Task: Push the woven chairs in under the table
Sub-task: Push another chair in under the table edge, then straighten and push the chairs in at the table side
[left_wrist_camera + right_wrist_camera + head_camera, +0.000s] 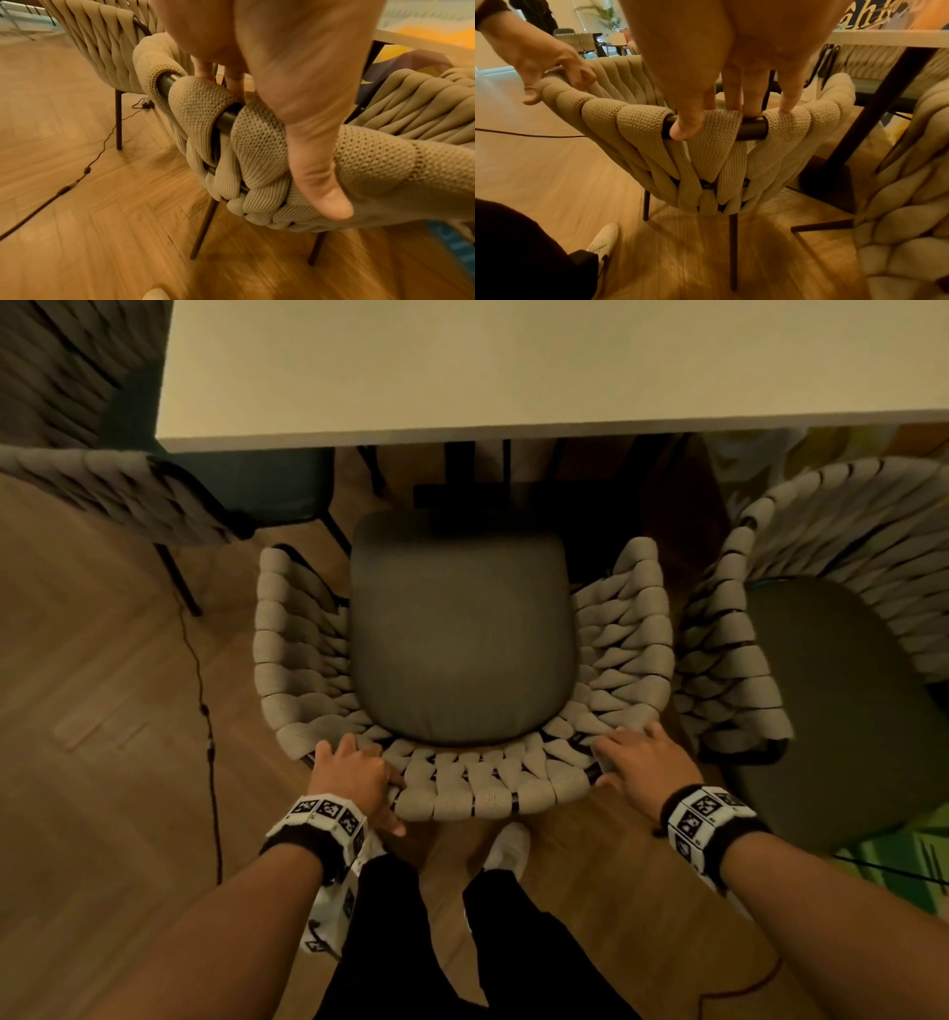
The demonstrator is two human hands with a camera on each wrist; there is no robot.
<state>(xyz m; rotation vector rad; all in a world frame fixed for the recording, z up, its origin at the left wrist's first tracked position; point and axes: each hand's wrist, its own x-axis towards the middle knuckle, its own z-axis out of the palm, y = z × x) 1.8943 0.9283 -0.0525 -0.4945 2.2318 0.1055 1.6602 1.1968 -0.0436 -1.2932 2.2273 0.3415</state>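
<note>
i have the middle woven chair (462,670) square in front of me, its open front facing the desk (513,367) and its curved back toward my legs. the front of its grey seat cushion (457,634) sits in the shadow at the desk's near edge, while most of the seat and both woven sides are out on the wooden floor (102,685). the chair's front-to-back line runs straight at the desk edge, not angled.

my left hand (354,773) grips the back rim on its left curve; the left wrist view shows the fingers (205,69) hooked over the top onto the dark frame tube and the thumb (321,182) pressed down the outside of the knitted strap. my right hand (647,757) holds the rim on the right curve; the right wrist view shows its fingers (734,87) curled over the top and the thumb (685,125) on the bare tube between straps.

the head view alone shows the seat against the desk edge. the wrist views alone show the thin dark legs on the floor and the desk's black leg (875,113). a second woven chair (821,618) stands just beside on the right, another (102,495) at the left corner. a dark cable (205,711) trails over the floor to the left.
</note>
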